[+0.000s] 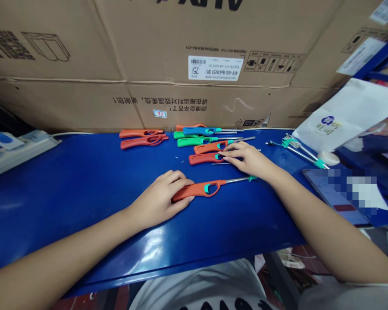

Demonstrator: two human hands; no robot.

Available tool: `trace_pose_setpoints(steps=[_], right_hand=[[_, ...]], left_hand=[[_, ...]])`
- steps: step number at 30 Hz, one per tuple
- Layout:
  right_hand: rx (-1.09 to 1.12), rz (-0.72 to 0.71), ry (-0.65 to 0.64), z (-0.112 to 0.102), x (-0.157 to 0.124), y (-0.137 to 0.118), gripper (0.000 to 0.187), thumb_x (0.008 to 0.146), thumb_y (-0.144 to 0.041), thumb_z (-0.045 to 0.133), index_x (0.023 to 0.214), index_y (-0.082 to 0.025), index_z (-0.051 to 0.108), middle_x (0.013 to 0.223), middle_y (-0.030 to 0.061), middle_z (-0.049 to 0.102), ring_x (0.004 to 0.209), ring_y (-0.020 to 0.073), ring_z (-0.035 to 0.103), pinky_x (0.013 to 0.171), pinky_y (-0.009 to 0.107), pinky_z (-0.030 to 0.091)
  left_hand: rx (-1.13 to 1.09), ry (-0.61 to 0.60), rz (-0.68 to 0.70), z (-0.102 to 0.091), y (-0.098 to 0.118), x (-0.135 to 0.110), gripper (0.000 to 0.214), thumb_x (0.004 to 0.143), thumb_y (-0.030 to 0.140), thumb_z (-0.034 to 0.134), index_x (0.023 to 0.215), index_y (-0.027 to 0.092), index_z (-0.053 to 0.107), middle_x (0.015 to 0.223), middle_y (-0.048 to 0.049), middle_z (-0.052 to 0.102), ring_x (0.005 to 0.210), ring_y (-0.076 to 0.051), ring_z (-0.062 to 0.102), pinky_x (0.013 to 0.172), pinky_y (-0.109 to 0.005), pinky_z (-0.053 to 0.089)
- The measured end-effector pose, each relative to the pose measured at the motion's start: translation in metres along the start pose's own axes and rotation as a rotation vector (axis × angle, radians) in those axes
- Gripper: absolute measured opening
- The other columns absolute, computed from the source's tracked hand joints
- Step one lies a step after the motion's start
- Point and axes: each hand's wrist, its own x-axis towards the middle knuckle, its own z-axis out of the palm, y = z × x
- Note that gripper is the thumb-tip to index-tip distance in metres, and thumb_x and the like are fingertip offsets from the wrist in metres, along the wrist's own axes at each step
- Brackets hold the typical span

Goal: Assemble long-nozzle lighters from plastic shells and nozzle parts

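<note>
My left hand (pixel 163 198) is closed round the handle of an orange gas lighter (pixel 198 189) lying on the blue table. This lighter has a teal trigger, and its metal tube points right to a teal piece (pixel 252 178). Just behind it, the fingers of my right hand (pixel 242 157) are closed at the trigger end of a red gas lighter (pixel 200 159), partly covering it. Next to that lie another orange gas lighter (pixel 204 148), green gas lighters (pixel 192 141) and a blue gas lighter (pixel 198 131).
Two red-orange lighter bodies (pixel 140 142) without tubes lie at the back left. A large cardboard box (pixel 84 103) stands behind the table. To the right are metal tubes with teal parts (pixel 299 150), a white bag (pixel 345 112) and a phone (pixel 330 193). A power strip (pixel 22 150) sits left.
</note>
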Motion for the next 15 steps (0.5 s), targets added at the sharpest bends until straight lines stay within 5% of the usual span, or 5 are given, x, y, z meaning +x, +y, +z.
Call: trace_pose_setpoints(steps=[7, 11, 15], right_hand=[[0.077, -0.078, 0.079, -0.013, -0.001, -0.013, 0.026, 0.095, -0.028, 0.058, 0.115, -0.023, 0.074, 0.115, 0.0122, 0.069, 0.111, 0.0284, 0.063, 0.1, 0.05, 0.05], [0.177, -0.077, -0.088, -0.034, -0.007, -0.018, 0.012, 0.091, -0.03, 0.064, 0.092, -0.022, 0.073, 0.097, 0.0079, 0.07, 0.093, 0.0234, 0.065, 0.088, 0.04, 0.052], [0.116, -0.029, -0.258, -0.048, -0.013, -0.014, 0.014, 0.082, -0.026, 0.069, 0.094, -0.02, 0.072, 0.095, 0.0065, 0.067, 0.09, 0.0227, 0.063, 0.083, 0.037, 0.051]], left_hand=[[0.159, -0.093, 0.061, -0.016, -0.005, 0.001, 0.032, 0.105, 0.033, 0.046, 0.129, 0.018, 0.06, 0.116, -0.0117, 0.061, 0.105, -0.026, 0.058, 0.094, -0.042, 0.052], [0.306, -0.132, 0.097, -0.023, -0.008, 0.0, 0.035, 0.105, 0.03, 0.045, 0.133, 0.015, 0.057, 0.115, -0.0136, 0.061, 0.103, -0.027, 0.06, 0.09, -0.042, 0.053], [0.364, -0.16, 0.128, -0.027, -0.009, 0.0, 0.034, 0.105, 0.03, 0.045, 0.133, 0.015, 0.058, 0.111, -0.0128, 0.062, 0.099, -0.026, 0.062, 0.087, -0.039, 0.053]])
